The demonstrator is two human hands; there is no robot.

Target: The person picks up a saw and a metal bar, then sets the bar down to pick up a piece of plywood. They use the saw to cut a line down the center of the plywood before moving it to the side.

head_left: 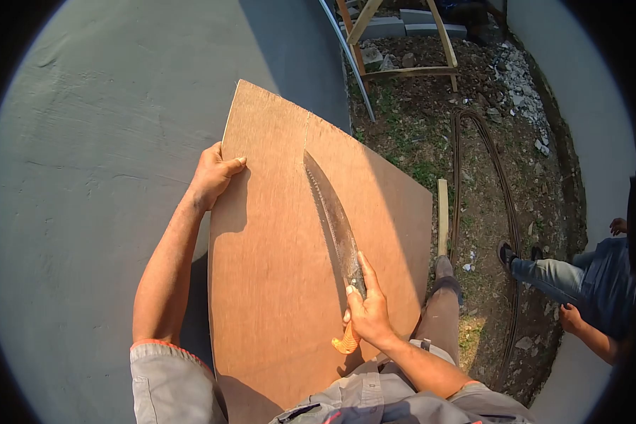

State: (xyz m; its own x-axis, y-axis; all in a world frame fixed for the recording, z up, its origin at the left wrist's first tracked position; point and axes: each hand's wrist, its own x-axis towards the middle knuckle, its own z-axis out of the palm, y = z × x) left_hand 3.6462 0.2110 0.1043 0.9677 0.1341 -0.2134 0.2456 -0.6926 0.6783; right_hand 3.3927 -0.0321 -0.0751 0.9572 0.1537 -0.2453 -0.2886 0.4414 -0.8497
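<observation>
A large sheet of plywood [268,283] leans up in front of me, its lower edge near my body. My left hand [218,175] grips its left edge, with the thumb on the face and the fingers hidden behind. In my right hand [367,311] is a curved hand saw [336,219] with an orange handle [346,343]; the index finger lies along the blade's base. The saw's tip meets the lower end of a thin cut line that runs down from the top edge of the plywood. The toothed side faces left.
A smooth grey wall [106,177] stands on the left. Bent steel bars [505,177] and a wooden strip [442,215] lie on the rubble-strewn ground at right. Beyond are a wooden frame [410,72] and grey blocks [434,30]. Another person [608,283] stands at far right.
</observation>
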